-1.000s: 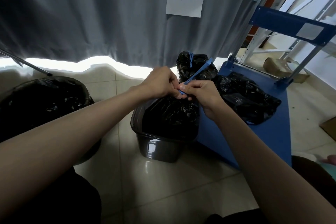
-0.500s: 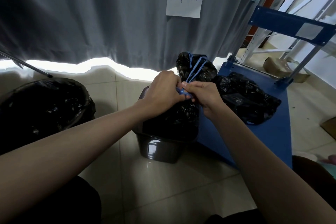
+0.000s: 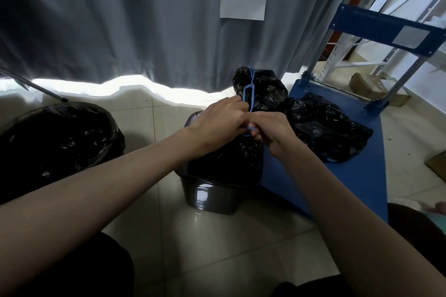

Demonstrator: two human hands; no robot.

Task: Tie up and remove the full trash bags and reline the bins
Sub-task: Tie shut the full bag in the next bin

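Here both hands met over the small bin (image 3: 212, 190), the left hand (image 3: 217, 123) and right hand (image 3: 272, 128) each pinching the blue drawstring (image 3: 249, 96), which ran up and away from the bag (image 3: 229, 157) directly beneath them.

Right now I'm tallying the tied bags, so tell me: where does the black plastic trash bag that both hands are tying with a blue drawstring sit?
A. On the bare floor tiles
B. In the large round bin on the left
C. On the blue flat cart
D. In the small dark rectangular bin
D: the black plastic trash bag stands inside the small dark rectangular bin, with the left hand and right hand pinching its blue drawstring above.
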